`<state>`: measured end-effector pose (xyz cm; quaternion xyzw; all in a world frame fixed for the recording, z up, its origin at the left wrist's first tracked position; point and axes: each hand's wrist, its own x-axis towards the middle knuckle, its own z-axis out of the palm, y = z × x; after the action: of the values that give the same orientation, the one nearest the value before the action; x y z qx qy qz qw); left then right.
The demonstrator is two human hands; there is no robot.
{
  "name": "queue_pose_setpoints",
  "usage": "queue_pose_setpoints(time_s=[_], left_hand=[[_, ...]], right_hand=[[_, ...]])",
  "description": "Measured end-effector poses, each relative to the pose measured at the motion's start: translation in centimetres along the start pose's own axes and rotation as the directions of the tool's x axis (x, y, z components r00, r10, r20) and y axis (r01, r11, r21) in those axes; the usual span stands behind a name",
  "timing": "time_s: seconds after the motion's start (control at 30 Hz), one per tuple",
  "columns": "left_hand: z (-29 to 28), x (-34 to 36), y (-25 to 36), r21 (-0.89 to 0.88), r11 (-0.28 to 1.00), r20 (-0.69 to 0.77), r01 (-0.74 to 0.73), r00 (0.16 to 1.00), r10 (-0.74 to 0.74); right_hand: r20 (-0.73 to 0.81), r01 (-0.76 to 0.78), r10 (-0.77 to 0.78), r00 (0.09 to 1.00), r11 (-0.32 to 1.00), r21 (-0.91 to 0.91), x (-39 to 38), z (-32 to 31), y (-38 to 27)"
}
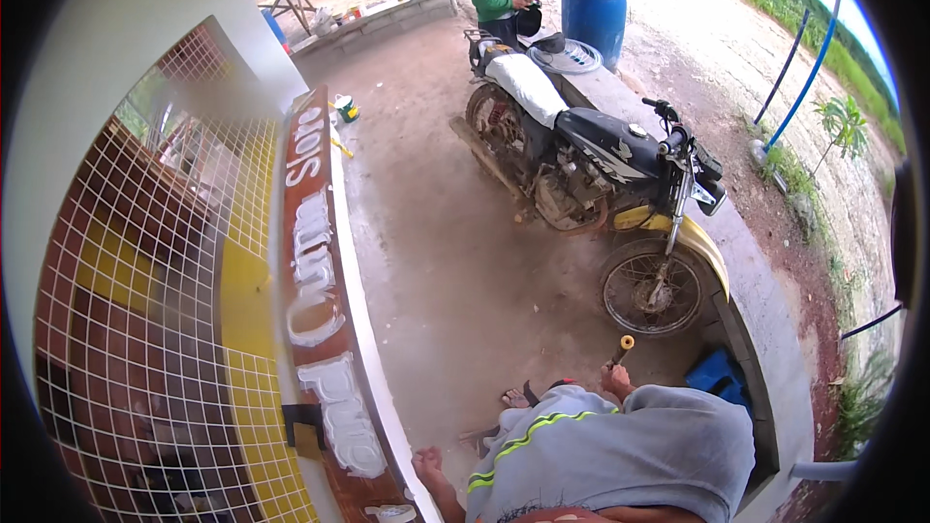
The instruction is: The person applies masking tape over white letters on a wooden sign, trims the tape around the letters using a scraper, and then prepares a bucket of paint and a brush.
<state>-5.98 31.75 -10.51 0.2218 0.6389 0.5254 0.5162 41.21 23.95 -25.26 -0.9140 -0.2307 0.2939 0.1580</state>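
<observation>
A: What is in the right hand (pixel 616 382)?

B: A short, dark rod with a round yellow end (pixel 626 346). The fingers are wrapped around its lower part, with the yellow end sticking out beyond them. It's over on the person's right, near the motorcycle's spoked black front wheel (pixel 656 292).

A: Heavy?

B: I'd guess light and stiff, since one hand carries it. The material is too small to make out, so I can't say how slippery or fragile it is.

A: Best hold?

B: Around the dark shaft, as now, I'd say, leaving the yellow end clear.

A: And the left hand (pixel 429 470)?

B: Low, beside the white edge of a long brown board with raised white lettering (pixel 336 347). I can't tell how far its fingers are spread, or whether it touches or grips anything.
</observation>
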Motion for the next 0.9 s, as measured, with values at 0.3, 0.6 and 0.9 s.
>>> queue_pose_setpoints(time_s=[0.3,0.6,0.9], left_hand=[[-2.4,-13.9,-15.6,-0.033,0.893,-0.011,0.450,0.893,-0.450],[-6.4,-13.2,1.7,-0.529,0.838,-0.288,-0.133,0.957,-0.030],[-10.5,-12.5,4.1,0.275,0.961,-0.866,-0.038,0.424,0.264]], right_hand=[[0.172,0.141,-0.127,0.977,0.987,-0.076,0.2,0.3,-5.5],[0.698,0.180,-0.211,0.684,0.976,0.119,8.2,7.1,-14.4],[0.816,0.065,-0.002,0.579,0.997,-0.044,4.6,9.0,-19.3]])
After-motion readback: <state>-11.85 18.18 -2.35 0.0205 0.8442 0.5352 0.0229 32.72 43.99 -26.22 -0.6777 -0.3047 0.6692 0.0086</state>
